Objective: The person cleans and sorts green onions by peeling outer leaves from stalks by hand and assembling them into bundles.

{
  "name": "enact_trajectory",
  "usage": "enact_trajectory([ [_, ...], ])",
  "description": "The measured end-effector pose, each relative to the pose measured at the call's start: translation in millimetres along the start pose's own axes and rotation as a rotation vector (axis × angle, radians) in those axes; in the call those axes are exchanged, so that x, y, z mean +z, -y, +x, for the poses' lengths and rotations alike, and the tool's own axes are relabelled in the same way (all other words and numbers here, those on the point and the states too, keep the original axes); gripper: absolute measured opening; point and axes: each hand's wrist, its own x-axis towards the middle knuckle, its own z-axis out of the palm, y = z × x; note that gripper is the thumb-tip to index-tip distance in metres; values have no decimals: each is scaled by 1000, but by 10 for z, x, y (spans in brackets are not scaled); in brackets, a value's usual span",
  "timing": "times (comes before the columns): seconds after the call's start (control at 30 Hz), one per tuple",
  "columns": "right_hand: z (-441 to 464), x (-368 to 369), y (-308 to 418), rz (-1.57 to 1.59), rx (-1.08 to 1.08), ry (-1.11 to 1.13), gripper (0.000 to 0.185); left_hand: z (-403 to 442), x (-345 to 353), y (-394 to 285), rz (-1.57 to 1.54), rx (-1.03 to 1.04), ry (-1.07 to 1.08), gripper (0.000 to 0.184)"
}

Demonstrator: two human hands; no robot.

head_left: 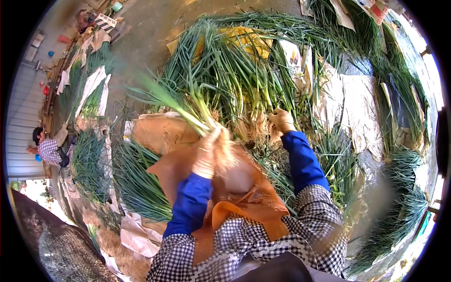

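My left hand [209, 149] is wrapped round a small bunch of green onions [190, 117], its roots hanging below the fist and its leaves pointing up and left. To the right, my right hand [283, 121] is closed at the right edge of a large pile of green onions [239, 80], near the root ends; what its fingers hold is too small to make out. The pile lies with roots toward me, partly over a yellow sack [244, 40]. An orange-brown apron [188, 169] covers my lap.
More green onions [141, 178] lie at the left on the ground, beside a brown sack [162, 134]. Paper sheets [357, 110] and further onion rows [404, 197] are at the right. A co-worker [49, 149] in a checked top sits at the far left.
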Motion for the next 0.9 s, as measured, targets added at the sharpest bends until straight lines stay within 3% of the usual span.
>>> enact_trajectory([
  [0.03,-185,-160,27,306,22,127,31,15,-70,247,160,9,54,18],
  [0.1,-562,-275,-20,661,31,308,28,6,-94,752,130,-67,126,21],
  [0.17,-1008,-244,42,969,14,438,30,-40,-230,1137,79,-334,48,23],
  [0.2,-1201,-223,110,1104,-8,517,32,-203,0,1185,237,-306,81,26],
  [0.27,-1264,-233,198,733,-2,567,40,-306,-90,1609,122,-395,2,28],
  [0.33,-1051,-128,318,721,127,495,43,-340,-120,1600,16,-420,30,22],
  [0.37,-973,2,409,841,-23,189,44,-349,-125,1596,-90,-449,63,15],
  [0.47,-426,661,121,841,22,-51,35,-303,-261,1665,-47,-344,-34,8],
  [0.53,-979,148,721,1046,187,64,28,-243,-325,1612,-80,-383,-96,7],
  [0.57,-1131,125,509,965,-64,141,30,-212,-346,1602,-113,-437,-155,7],
  [0.6,-1427,-4,561,1130,-46,288,30,-155,-358,1606,-204,-350,-109,16],
  [0.63,-1771,-345,640,1004,-36,409,28,-137,-359,1567,-132,-319,-100,15],
  [0.67,-2025,-382,429,1335,122,446,25,-134,-379,1519,-60,-291,-91,14],
  [0.73,-2243,-666,-64,1326,-61,345,21,-115,-387,1509,-57,-370,-79,13],
  [0.77,-2273,-820,-304,1068,202,300,22,-174,-330,1438,-18,-382,-41,14],
  [0.8,-2226,-910,-368,543,323,334,25,-237,-269,1365,19,-392,-1,15],
  [0.83,-2157,-846,-531,265,320,363,23,-258,-291,1406,18,-399,4,15],
  [0.9,-1847,-537,-742,255,137,288,24,-224,-350,1453,5,-365,65,17],
])
